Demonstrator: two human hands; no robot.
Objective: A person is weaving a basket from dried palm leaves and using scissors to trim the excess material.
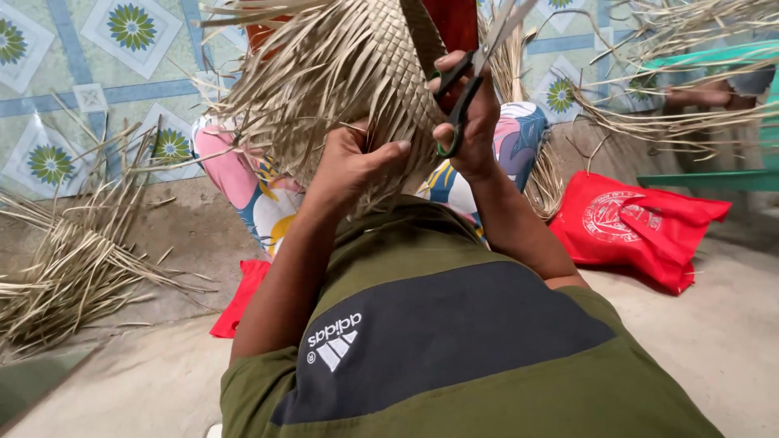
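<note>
Olive shirt (454,357) below; left hand (349,162) grips woven mat (365,73), right hand (471,122) raises scissors (475,69).

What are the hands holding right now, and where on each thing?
The right hand holds scissors by the finger loops, blades pointing up. The left hand grips the woven straw piece at its lower edge.

**Tiled wall, bare concrete floor**

From my feed I see a wall (122,73) of pale green tiles with blue bands and flower medallions. Below it runs a grey concrete floor (714,324), dusty and evenly lit. Loose dried strips (73,259) lie heaped at the left. A red bag (641,227) rests at the right, beside a green bench (714,180).
</note>
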